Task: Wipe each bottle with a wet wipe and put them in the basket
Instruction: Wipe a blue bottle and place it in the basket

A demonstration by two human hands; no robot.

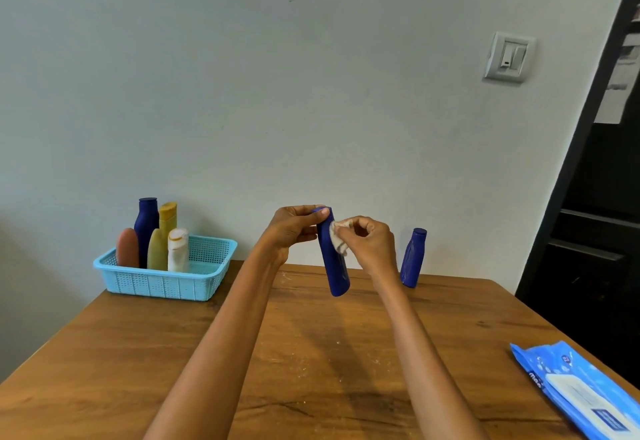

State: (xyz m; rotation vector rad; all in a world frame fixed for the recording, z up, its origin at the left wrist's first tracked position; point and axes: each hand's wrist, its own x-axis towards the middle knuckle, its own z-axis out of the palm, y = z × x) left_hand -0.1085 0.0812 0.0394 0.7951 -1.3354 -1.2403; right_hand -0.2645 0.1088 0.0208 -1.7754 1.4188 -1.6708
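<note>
Wood-grain surface [311, 353] runs out to a pale wall ahead of you, and above its middle you hold the dark blue bottle [334, 266] clear of the wood, tilted so its base swings toward you. Your left hand [294, 228] grips it at the capped top, thumb lying across the cap. Your right hand [367, 242] pinches a crumpled wet wipe [338, 237] and presses it against the upper side of the bottle, so both hands are clenched on something.

You look to be mid-wipe on this bottle; only the upper part meets the wipe, so the lower body likely needs passes yet.

Just past your right hand, a second blue bottle [412, 258] stands upright on the far edge, not yet in the basket. At far left the light blue basket [166, 284] sits on the corner with 5 bottles upright inside: a tall blue one, a yellow one, a brown one, an olive one and a white one. A blue pack of wipes [581, 391] lies at the near right edge.

Next, you would need to turn the bottle in your left grip, sweep the wipe down to the base, then carry it left and set it into the free right part of the basket.
</note>
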